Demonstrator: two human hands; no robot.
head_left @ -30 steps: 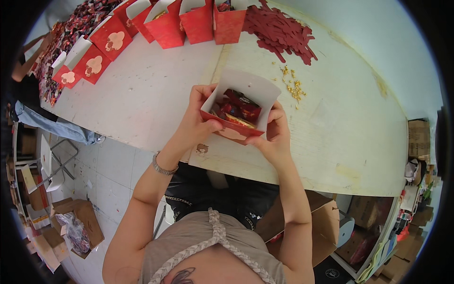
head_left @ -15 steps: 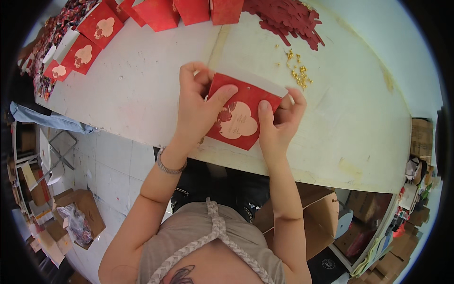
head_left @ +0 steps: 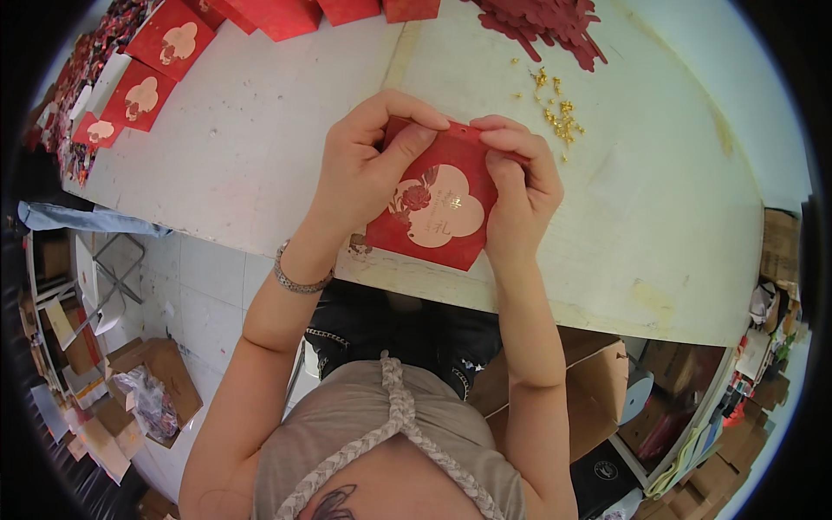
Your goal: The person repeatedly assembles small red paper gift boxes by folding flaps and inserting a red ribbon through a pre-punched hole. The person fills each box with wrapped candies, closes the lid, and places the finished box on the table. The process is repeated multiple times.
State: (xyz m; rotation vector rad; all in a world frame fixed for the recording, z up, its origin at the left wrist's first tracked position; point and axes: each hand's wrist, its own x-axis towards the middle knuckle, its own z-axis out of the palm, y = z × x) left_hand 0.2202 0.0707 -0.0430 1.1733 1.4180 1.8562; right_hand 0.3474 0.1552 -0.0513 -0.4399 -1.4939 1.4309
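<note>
A red paper gift box (head_left: 442, 247) with a pale flower-shaped panel is held over the near part of the white table (head_left: 260, 165). My left hand (head_left: 368, 152) grips its upper left edge, thumb on the front and fingers bent over the top. Gripping the upper right is my right hand (head_left: 526, 178), its thumb against the front and its fingers curled over the top edge. A small hole shows near that top edge. Most of the flap and the back of the box are hidden.
Small gold fasteners (head_left: 562, 120) lie scattered beyond my right hand, below a heap of dark red strips (head_left: 555, 22). Finished-looking red boxes (head_left: 140, 91) stand at the far left. An open cardboard carton (head_left: 598, 381) sits beneath the table's right side.
The pale top flap, upright before, is now folded down out of sight. Both hands have shifted to the top edge, their fingers closer together. The view has shifted slightly.
</note>
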